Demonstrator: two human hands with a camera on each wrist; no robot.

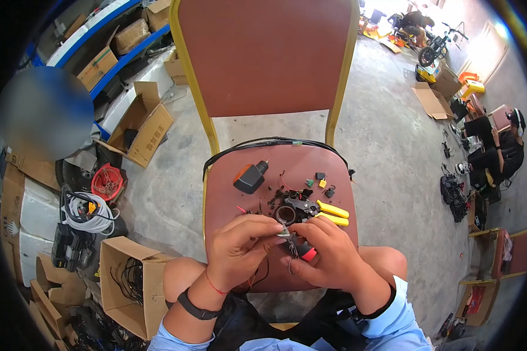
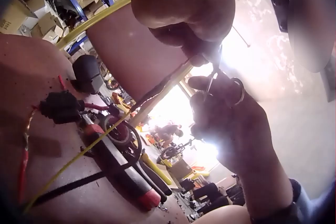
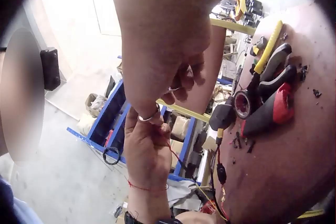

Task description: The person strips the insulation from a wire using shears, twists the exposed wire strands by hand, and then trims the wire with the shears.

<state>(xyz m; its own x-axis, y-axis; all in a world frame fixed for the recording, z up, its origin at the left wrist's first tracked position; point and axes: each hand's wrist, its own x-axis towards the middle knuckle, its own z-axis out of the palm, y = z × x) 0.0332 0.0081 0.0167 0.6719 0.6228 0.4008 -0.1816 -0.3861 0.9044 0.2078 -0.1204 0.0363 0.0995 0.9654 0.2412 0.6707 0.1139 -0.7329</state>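
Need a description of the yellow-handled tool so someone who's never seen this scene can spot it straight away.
Start at the red padded chair with the gold frame, facing the person. On its seat, just beyond the two hands, lies the yellow-handled tool, handles pointing right, dark head beside a small ring-shaped part. It is the only thing there with bright yellow grips; the orange-lensed lamp sits further left.

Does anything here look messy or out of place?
Yes. The chair seat serves as a workbench, littered with small black scraps and wire bits beside yellow-handled pliers. Both hands pinch a small metal part above it.
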